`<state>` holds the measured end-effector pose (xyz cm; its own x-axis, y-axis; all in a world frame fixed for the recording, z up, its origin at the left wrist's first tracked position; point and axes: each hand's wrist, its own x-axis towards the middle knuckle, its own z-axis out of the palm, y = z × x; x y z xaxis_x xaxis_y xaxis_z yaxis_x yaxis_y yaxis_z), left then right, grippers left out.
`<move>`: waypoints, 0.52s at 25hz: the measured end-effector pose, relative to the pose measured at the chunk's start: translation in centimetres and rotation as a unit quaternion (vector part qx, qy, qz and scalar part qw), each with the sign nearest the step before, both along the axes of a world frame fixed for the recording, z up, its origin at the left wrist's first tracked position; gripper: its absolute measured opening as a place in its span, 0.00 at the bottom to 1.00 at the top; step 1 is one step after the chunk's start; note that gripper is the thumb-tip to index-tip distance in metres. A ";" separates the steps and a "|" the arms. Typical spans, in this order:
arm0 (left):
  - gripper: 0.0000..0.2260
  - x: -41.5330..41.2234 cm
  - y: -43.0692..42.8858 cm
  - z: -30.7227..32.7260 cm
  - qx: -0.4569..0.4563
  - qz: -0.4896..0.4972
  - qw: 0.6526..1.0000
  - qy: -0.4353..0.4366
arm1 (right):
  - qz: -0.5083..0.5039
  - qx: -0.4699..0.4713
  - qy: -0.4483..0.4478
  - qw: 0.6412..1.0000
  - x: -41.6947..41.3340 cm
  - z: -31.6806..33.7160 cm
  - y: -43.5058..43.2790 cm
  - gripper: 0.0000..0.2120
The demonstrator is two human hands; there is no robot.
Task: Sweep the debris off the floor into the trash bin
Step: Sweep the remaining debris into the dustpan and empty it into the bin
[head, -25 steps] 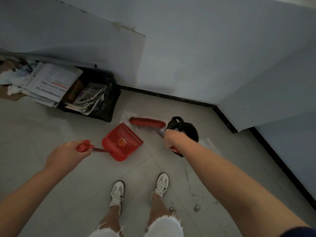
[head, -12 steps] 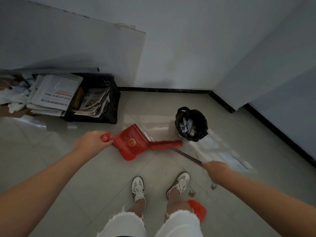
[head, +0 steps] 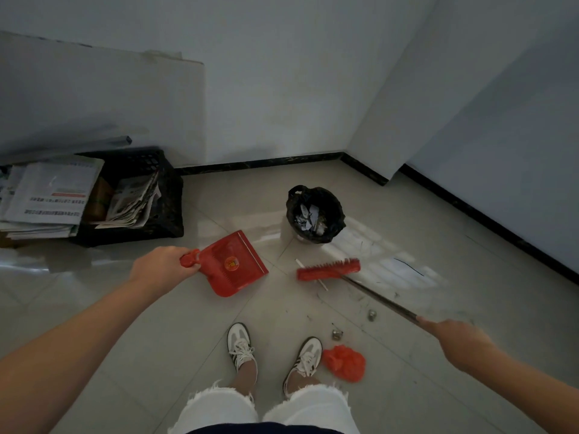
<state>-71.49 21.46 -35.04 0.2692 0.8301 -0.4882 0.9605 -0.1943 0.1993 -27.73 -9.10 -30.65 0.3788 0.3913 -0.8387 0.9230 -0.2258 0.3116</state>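
My left hand (head: 159,266) grips the handle of a red dustpan (head: 235,264), which rests on the tiled floor in front of me. My right hand (head: 456,338) holds the dark stick of a red broom (head: 329,270); its head lies on the floor to the right of the dustpan, apart from it. A pale stick (head: 310,274) lies under the broom head. Behind both stands a small trash bin (head: 315,214) lined with a black bag, with paper scraps inside. Debris lies near my feet: a crumpled red bag (head: 344,362) and two small metal bits (head: 337,334).
A black crate (head: 166,198) full of newspapers and paper stacks stands at the left against a leaning white board (head: 103,98). White walls with a dark skirting close the corner behind and to the right. My white shoes (head: 239,346) stand below the dustpan.
The broom head has moved right, away from the dustpan's mouth, and my right hand has drawn further right. The view has shifted, bringing the red bag and the metal bits fully into sight.
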 end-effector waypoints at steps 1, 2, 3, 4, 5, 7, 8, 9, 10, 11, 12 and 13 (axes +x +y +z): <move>0.12 0.3 -0.4 0.3 0.001 -0.006 1.000 -0.004 | -0.020 0.005 0.014 1.000 0.7 0.6 -0.5 0.36; 0.12 0.7 -0.8 0.6 0.002 -0.014 1.000 -0.005 | -0.055 0.008 0.034 0.998 1.4 0.9 -0.3 0.35; 0.12 1.1 -1.2 0.7 0.004 -0.026 1.000 -0.004 | -0.099 0.023 0.058 0.993 2.0 1.2 0.3 0.33; 0.11 1.7 -1.4 1.0 0.004 -0.042 0.999 -0.002 | -0.143 0.037 0.085 0.985 2.4 1.4 1.4 0.34; 0.11 2.5 -1.6 1.1 0.004 -0.062 0.998 0.002 | -0.170 0.048 0.112 0.978 2.6 1.3 2.7 0.34; 0.10 4.5 -2.0 1.5 -0.004 -0.095 0.995 0.013 | -0.159 0.063 0.130 0.977 2.2 -0.7 5.0 0.31; 0.10 5.5 -2.1 1.5 -0.008 -0.100 0.995 0.017 | -0.135 0.076 0.121 0.980 1.7 -2.3 5.8 0.29; 0.09 6.2 -2.2 1.4 -0.012 -0.098 0.995 0.017 | -0.123 0.092 0.113 0.982 0.9 -4.2 6.3 0.26; 0.09 6.8 -2.3 1.2 -0.011 -0.094 0.995 0.018 | -0.131 0.098 0.110 0.980 0.1 -6.3 6.4 0.24; 0.09 7.1 -2.5 1.1 -0.005 -0.090 0.996 0.019 | -0.143 0.093 0.109 0.979 -0.5 -8.4 6.0 0.25; 0.09 7.2 -2.6 1.0 0.001 -0.088 0.996 0.021 | -0.150 0.078 0.107 0.980 -1.1 -10.0 5.3 0.26; 0.10 7.1 -2.7 0.8 0.003 -0.085 0.996 0.022 | -0.149 0.058 0.104 0.982 -1.3 -11.1 4.2 0.28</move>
<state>-64.37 18.77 -34.25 0.3843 0.7777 -0.4974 0.9215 -0.3559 0.1556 -29.01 -4.94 -41.74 0.3160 0.3867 -0.8664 0.8520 -0.5175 0.0798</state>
